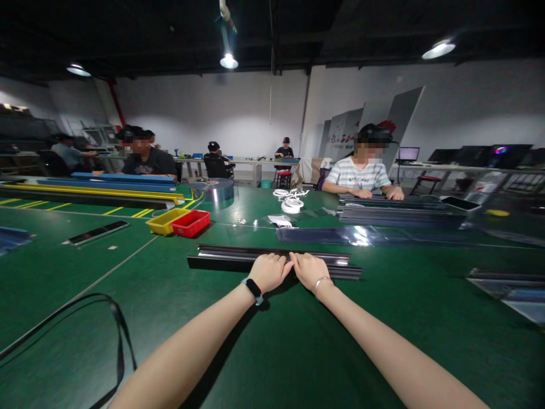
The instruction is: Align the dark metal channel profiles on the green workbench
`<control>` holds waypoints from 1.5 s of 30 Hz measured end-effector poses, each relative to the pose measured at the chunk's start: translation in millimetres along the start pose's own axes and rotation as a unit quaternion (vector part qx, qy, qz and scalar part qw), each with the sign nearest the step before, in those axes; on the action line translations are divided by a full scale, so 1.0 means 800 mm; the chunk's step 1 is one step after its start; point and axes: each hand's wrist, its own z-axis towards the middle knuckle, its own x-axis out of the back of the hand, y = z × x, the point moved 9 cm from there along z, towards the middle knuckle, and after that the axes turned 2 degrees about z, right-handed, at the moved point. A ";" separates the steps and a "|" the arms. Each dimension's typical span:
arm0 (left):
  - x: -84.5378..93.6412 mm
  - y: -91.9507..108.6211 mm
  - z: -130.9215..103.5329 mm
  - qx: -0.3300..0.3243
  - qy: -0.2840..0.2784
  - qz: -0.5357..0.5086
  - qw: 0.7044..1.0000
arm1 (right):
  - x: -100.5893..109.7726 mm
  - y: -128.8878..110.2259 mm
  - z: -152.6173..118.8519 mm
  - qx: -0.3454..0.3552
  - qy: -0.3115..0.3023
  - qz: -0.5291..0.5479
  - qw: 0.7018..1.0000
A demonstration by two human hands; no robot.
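Observation:
A long black channel-shaped profile [225,262] lies crosswise on the green table [272,352]. My left hand [270,271], with a watch at the wrist, is closed over the middle of the profile, its fingers curled over the far side. Right beside it my right hand [309,268], with a bracelet, grips the same profile. The thumbs of both hands meet or nearly meet. The fingertips are hidden behind the hands and the profile.
Beyond the profile are a yellow bin [164,222], a red bin [191,224], white coils [292,205] and a clear film strip [315,235]. A phone [99,233] and black strap [117,318] lie left. A person [361,173] works at stacked profiles opposite.

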 end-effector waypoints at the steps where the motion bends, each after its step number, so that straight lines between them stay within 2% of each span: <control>1: 0.000 -0.001 0.000 0.004 -0.001 0.003 1.000 | 0.001 -0.001 -0.001 0.004 0.006 0.000 1.000; 9: -0.001 -0.011 0.001 0.053 0.017 0.027 0.998 | 0.014 0.002 -0.007 0.002 0.067 0.009 0.998; 19: 0.004 -0.011 0.001 0.044 0.034 0.013 0.998 | 0.000 -0.014 -0.003 0.052 -0.003 -0.033 0.998; 24: 0.002 -0.009 0.001 0.036 0.030 0.012 0.999 | 0.004 -0.013 -0.004 0.035 0.013 -0.029 0.999; 32: -0.003 -0.013 0.001 0.059 0.018 0.026 0.998 | 0.012 -0.011 -0.008 0.033 0.061 -0.025 0.997; 39: -0.005 -0.013 0.002 0.058 0.016 0.026 0.998 | 0.003 -0.007 -0.004 0.018 0.027 -0.023 0.999; 45: -0.001 -0.008 0.001 0.022 0.017 0.017 0.999 | 0.000 -0.011 -0.003 0.056 0.022 -0.042 0.997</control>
